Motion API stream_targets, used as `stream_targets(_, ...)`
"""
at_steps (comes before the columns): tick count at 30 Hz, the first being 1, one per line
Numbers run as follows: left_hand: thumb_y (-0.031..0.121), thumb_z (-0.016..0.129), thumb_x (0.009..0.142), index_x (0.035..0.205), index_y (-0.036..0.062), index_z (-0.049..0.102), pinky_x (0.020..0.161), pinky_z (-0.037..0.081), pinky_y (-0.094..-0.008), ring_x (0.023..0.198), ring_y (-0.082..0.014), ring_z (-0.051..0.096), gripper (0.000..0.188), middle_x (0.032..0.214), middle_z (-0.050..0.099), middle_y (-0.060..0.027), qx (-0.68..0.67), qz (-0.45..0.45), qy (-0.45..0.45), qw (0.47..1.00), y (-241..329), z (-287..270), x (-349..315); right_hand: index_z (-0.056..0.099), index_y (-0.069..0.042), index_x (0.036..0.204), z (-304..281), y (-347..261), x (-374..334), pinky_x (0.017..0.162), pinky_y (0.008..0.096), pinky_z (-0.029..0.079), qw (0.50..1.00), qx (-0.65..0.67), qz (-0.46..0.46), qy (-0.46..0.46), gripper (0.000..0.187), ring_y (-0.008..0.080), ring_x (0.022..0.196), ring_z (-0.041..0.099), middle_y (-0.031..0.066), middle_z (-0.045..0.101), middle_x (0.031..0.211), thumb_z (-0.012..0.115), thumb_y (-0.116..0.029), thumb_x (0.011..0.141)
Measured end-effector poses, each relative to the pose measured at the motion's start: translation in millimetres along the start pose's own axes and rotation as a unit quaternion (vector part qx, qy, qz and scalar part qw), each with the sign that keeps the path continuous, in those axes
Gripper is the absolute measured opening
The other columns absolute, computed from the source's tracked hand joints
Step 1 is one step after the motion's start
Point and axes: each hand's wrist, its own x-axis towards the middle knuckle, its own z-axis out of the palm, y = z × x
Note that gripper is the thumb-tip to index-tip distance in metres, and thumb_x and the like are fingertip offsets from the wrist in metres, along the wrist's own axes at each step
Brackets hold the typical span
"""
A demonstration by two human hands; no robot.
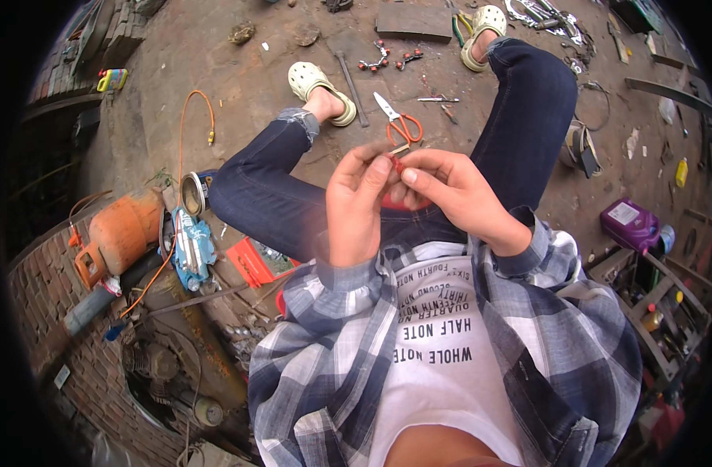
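Observation:
In front of my lap, my left hand (357, 198) and my right hand (458, 192) meet, thumbs and fingertips pinched together. Between them is a small red piece (397, 163), mostly covered by the fingers; a short brass-coloured bit (401, 149) shows at its far end. Its exact kind cannot be made out. Just past the fingertips, orange-handled scissors (405, 128) lie on the ground with blades apart. Farther off are two clusters of small red-and-dark parts, one curved (375, 57) and one shorter (409, 59). A thin pen-like tool (438, 100) rests right of the scissors.
A long metal bar (351, 89) lies beside my left shoe. To the left stand an orange gas cylinder (126, 227) with a hose, a blue plastic bag (191, 249) and a red box (259, 262). At right are a purple jug (631, 224) and a metal frame (667, 303).

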Motion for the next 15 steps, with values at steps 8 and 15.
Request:
stream_targets(8, 0.018, 0.049, 0.098, 0.122, 0.0032, 0.049, 0.056, 0.041, -0.0208, 0.071, -0.0070, 0.052, 0.028, 0.087, 0.055, -0.0026, -0.009, -0.200, -0.090, 0.976, -23.9, 9.7, 2.4, 0.062, 0.006, 0.109, -13.3, 11.0, 13.8, 0.078, 0.0255, 0.051, 0.978, -0.058, -0.118, 0.161, 0.021, 0.0122, 0.088, 0.063, 0.0095, 0.067, 0.097, 0.055, -0.008, 0.094)
stream_targets(15, 0.016, 0.051, 0.097, 0.095, 0.0019, 0.063, 0.045, 0.023, -0.0183, 0.052, -0.0001, 0.033, 0.019, 0.061, 0.041, 0.0084, 0.217, -0.039, -0.018, 0.975, -16.7, 2.6, 18.0, 0.063, 0.007, 0.107, -32.4, 6.7, 15.1, 0.073, 0.0249, 0.051, 0.969, -0.144, -0.094, 0.175, 0.021, 0.0124, 0.081, 0.064, 0.0092, 0.068, 0.087, 0.058, -0.008, 0.092)
